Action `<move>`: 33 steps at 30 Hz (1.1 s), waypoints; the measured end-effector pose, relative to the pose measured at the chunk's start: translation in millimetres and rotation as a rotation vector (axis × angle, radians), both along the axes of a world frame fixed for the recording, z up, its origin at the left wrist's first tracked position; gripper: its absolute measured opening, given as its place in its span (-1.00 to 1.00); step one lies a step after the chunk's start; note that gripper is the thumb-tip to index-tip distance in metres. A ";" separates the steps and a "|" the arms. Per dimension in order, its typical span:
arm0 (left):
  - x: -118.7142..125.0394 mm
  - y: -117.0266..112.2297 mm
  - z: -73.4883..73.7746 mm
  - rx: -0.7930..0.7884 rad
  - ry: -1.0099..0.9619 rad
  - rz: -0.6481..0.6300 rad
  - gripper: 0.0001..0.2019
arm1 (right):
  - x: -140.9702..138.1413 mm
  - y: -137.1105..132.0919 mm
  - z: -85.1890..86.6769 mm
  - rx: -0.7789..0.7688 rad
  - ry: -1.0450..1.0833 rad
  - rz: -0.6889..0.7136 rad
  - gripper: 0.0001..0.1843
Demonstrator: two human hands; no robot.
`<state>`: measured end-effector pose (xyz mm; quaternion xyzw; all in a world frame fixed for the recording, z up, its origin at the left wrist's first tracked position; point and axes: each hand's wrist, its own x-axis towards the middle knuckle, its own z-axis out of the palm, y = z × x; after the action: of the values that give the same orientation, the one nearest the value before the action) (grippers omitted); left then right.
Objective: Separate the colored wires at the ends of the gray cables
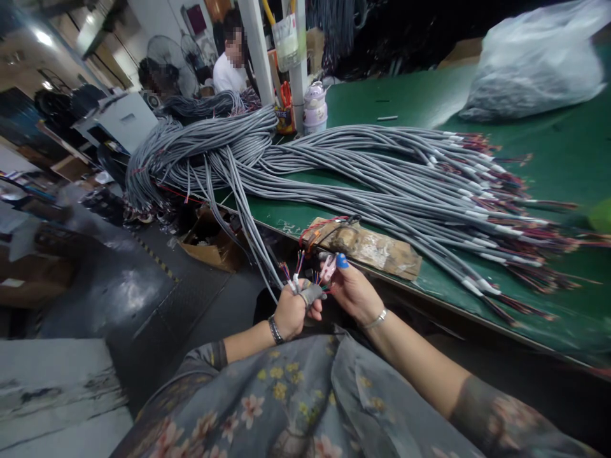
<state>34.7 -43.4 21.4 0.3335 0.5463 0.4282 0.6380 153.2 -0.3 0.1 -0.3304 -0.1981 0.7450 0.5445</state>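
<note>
Low in front of me, my left hand (291, 312) is closed around several grey cables (255, 238) that hang down from the bench. Thin coloured wires (300, 262) fan out from the cable ends above its fingers. Grey wrapping covers the left thumb. Close on its right, my right hand (358, 294) has its fingertips pinched together beside the coloured wires. Blue wrapping covers one right fingertip, and pale pink patterned wrapping covers another. Whatever sits between those fingertips is too small to make out.
A large bundle of grey cables (334, 165) with bare coloured ends lies across the green bench (391, 102). Cardboard (377, 251) lies at its near edge, an open box (214, 245) below. A plastic bag (534, 70) sits far right. A person (229, 70) is behind.
</note>
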 end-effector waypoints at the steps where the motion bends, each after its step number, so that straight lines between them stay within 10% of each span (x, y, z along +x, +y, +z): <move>1: -0.2 -0.2 -0.5 -0.002 0.004 0.001 -0.58 | -0.4 -0.1 -0.6 -0.007 0.005 -0.001 -0.60; 7: -2.7 -2.2 -0.4 0.002 0.014 -0.021 -0.58 | -0.2 -3.2 -3.4 -0.041 0.048 0.018 -0.57; 17: -12.1 -9.4 -8.9 0.032 0.076 -0.085 -0.55 | 22.8 -17.4 -1.1 0.037 -0.203 0.424 -0.46; 27: -15.9 -5.7 -6.0 0.000 0.194 -0.410 -0.60 | 20.0 -24.4 9.2 0.364 -0.533 0.419 -0.60; 33: -15.9 -5.1 -4.6 0.028 0.157 -0.253 -0.53 | 29.7 -27.8 3.7 0.280 -0.499 0.327 -0.54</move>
<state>18.8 -48.5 16.8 0.4409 0.5424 0.3245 0.6373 183.0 -28.1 3.7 -0.3884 -0.4766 0.6842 0.3923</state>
